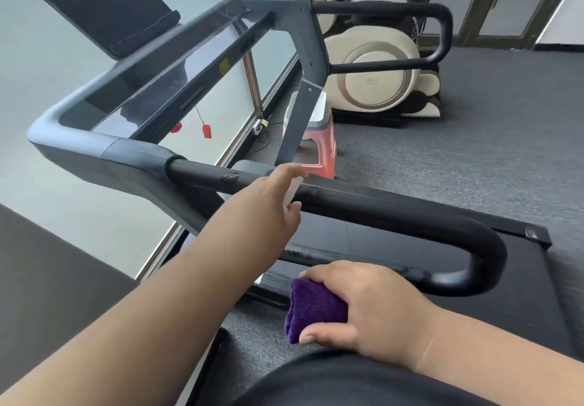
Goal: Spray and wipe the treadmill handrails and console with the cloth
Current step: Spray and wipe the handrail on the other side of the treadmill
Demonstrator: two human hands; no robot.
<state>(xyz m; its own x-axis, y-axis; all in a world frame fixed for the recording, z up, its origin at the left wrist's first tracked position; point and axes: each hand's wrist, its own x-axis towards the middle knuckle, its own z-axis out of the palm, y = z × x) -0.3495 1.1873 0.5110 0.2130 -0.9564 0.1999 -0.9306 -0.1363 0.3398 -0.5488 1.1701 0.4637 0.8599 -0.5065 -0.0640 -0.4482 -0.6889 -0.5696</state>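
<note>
You stood beside a treadmill, looking down over both bare forearms. Your left hand (271, 203), at the centre of the frame, was curled round a small white spray bottle (292, 192), mostly hidden by the fingers, held right against the near handrail (363, 205). Your right hand (363, 304), at lower centre, gripped a folded purple cloth (311, 306) between thumb and fingers, below and in front of that rail and not touching it. The two hands were apart, the left one higher in the frame.

The near handrail was a thick black bar. Its long axis ran from the grey console frame (79, 149) at centre left, across to the right and slightly downward, then bent back in a loop at lower right. The glossy console panel (151, 89) lay above and left of both hands, and the far handrail (395, 7) sat at the upper right, well away.

The left hand was the nearer one to the rail. The cloth hand looked close to the loop's lower arm, so a wipe would probably travel along the bar's length, left to right.
</note>
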